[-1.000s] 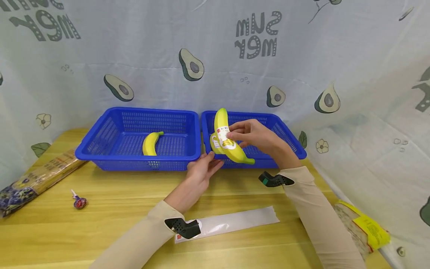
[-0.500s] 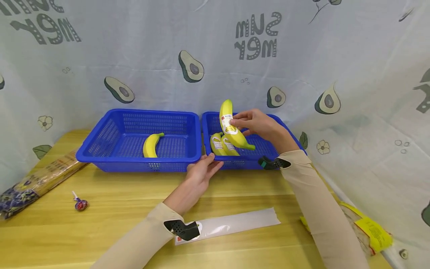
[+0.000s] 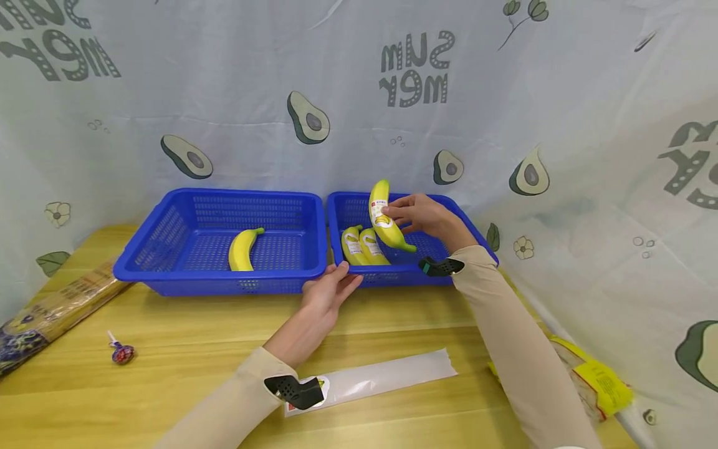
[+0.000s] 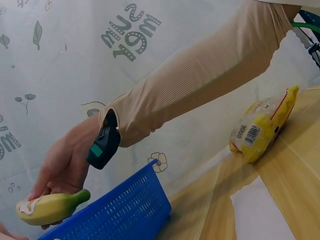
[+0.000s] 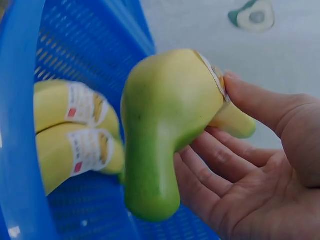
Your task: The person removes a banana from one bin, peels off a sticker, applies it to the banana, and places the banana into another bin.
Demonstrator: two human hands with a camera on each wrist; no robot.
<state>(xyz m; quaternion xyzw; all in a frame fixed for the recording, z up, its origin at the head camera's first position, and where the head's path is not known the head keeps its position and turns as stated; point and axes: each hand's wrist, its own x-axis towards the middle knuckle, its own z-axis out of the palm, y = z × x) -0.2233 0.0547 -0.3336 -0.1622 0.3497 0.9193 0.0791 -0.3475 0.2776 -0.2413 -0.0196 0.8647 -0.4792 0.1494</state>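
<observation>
My right hand (image 3: 426, 218) pinches a labelled yellow banana (image 3: 381, 215), green at its stem end, above the right blue basket (image 3: 482, 240). In the right wrist view, the thumb presses the label on the banana (image 5: 165, 115) while the fingers support it from the other side. Two labelled bananas (image 3: 364, 246) lie side by side in that basket's left part. My left hand (image 3: 325, 293) holds the near rim of the same basket at its left corner, thumb on the rim and fingers below; its grip is partly hidden.
Left of it stands another blue basket (image 3: 224, 274) with one banana (image 3: 242, 249) inside. A lollipop (image 3: 121, 352) and a long wrapped package (image 3: 62, 308) lie at left. On the front table are a white strip (image 3: 387, 377) and, at right, a yellow bag (image 3: 600, 383).
The right hand has lifted the banana and shifted it off the two bananas below, which now show fully. The left hand stays at the rim. The head view has shifted slightly.
</observation>
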